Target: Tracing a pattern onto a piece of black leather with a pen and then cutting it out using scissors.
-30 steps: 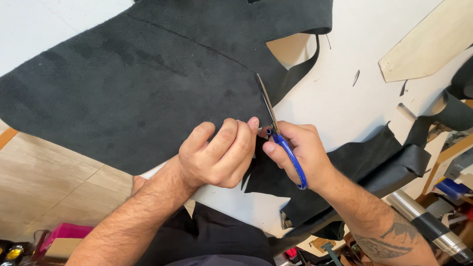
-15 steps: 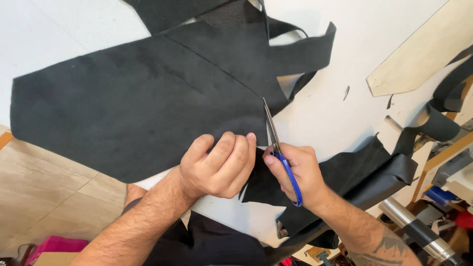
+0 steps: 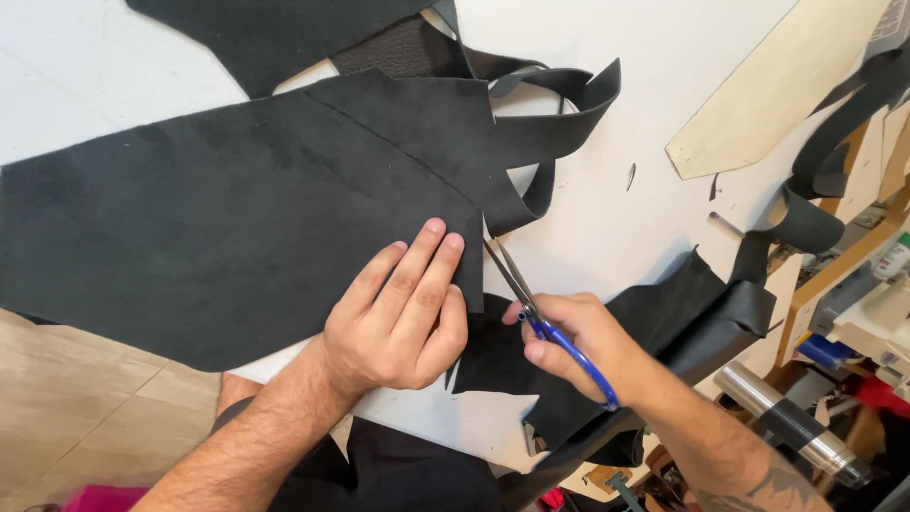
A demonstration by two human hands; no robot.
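- Two hands worked: the left hand (image 3: pixel 398 318) pressed flat on black leather (image 3: pixel 237 228).
- The right hand (image 3: pixel 578 341) gripped blue-handled scissors (image 3: pixel 531 303), the cut seemingly partway, offcuts (image 3: pixel 701 313) beside it.

No signs or screens are to be seen. At the right edge of the view, beyond the worktop (image 3: pixel 607 218), a small white bottle (image 3: pixel 893 258) is seen, its label carrying a green patch; it is cut by the frame and its full shape cannot be told. Below it, a pale cream box-like object (image 3: pixel 877 322) is found, with a blue piece (image 3: pixel 820 351) just beside it on the left; whether either is a package cannot be told. In the top right corner, a grey printed patch (image 3: pixel 896 21) is visible, too small and cropped to be identified.
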